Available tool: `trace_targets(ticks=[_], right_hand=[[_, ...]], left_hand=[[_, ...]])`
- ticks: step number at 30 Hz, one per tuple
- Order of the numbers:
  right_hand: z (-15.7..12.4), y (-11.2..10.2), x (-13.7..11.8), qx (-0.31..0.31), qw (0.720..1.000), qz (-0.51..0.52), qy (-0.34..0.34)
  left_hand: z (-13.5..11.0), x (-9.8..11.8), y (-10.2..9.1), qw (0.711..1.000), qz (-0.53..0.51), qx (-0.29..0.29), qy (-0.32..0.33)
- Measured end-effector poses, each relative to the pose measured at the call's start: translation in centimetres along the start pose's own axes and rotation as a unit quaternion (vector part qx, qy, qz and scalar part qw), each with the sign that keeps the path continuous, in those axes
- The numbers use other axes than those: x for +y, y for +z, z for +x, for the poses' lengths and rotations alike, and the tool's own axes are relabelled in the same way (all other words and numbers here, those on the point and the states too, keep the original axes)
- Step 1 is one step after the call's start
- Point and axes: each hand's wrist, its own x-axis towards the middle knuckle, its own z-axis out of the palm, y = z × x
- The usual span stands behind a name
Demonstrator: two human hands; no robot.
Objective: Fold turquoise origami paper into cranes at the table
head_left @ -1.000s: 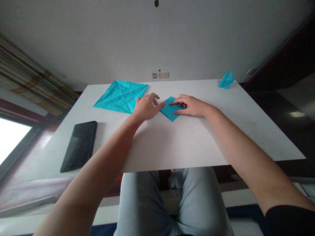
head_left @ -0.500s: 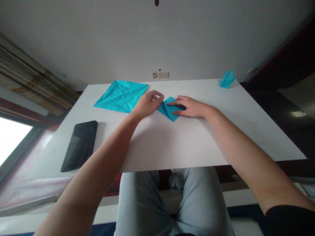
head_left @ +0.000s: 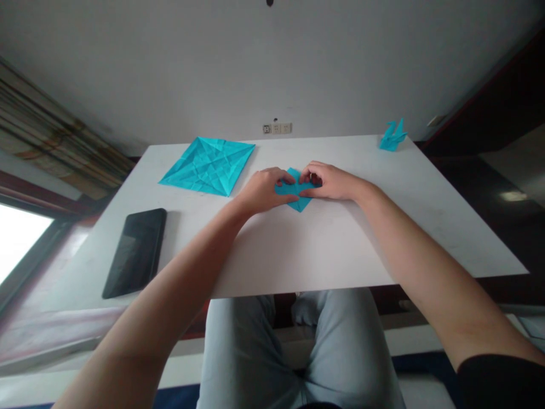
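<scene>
A folded sheet of turquoise origami paper [head_left: 300, 205] lies on the white table in front of me, its pointed corners showing between my hands. My left hand [head_left: 268, 188] grips its left side, thumb along the near part and fingers along the far part. From the other side, my right hand [head_left: 327, 180] holds the paper with bent fingers and an outstretched thumb. The fingertips of both hands come close together at the paper's middle crease. Parts of the paper's side corners are hidden under the hands.
A larger creased turquoise sheet [head_left: 210, 166] lies flat at the back left of the white table [head_left: 298, 255]. A black phone [head_left: 137, 251] rests at the left. At the far right corner stands a folded paper crane [head_left: 392, 136]. Wall sockets [head_left: 277, 129] are behind the table.
My left hand has moved slightly right and down from the paper's left corner, spreading its thumb and fingers over it. The left flap now lies flatter. My right thumb and fingers shifted slightly.
</scene>
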Motion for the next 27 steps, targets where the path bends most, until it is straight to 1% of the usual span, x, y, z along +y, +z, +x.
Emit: trace_targets(ticks=[3, 6, 8, 11, 13, 14, 17, 21, 27], right_hand=[[0.2, 0.0, 0.2, 0.009, 1.0, -0.019, -0.014], [0.4, 0.2, 0.4, 0.014, 1.0, -0.02, -0.009], [0.6, 0.4, 0.7, 0.028, 0.999, -0.019, -0.005], [0.9, 0.9, 1.4, 0.078, 0.996, -0.032, 0.01], [1.0, 1.2, 1.7, 0.102, 0.994, -0.041, 0.026], [1.0, 1.3, 1.8, 0.104, 0.993, -0.04, 0.033], [0.9, 1.3, 1.8, 0.096, 0.994, -0.028, 0.054], [0.9, 1.3, 1.5, 0.104, 0.991, -0.029, 0.081], [1.2, 1.2, 1.6, 0.087, 0.993, 0.008, 0.074]], left_hand=[[-0.1, 0.2, -0.1, 0.999, 0.035, 0.01, -0.009], [-0.2, 0.3, 0.0, 0.997, 0.064, 0.019, -0.025], [-0.2, 0.3, 0.1, 0.994, 0.083, 0.027, -0.06], [-0.2, 0.6, 0.0, 0.985, 0.116, 0.034, -0.121], [-0.3, 0.8, -0.1, 0.981, 0.127, 0.029, -0.146], [-0.4, 0.8, -0.2, 0.98, 0.128, 0.027, -0.153], [-0.4, 1.0, -0.4, 0.978, 0.125, 0.022, -0.166], [-0.2, 0.7, -0.4, 0.979, 0.106, 0.012, -0.171], [0.2, -0.3, -0.2, 0.988, 0.055, 0.02, -0.145]])
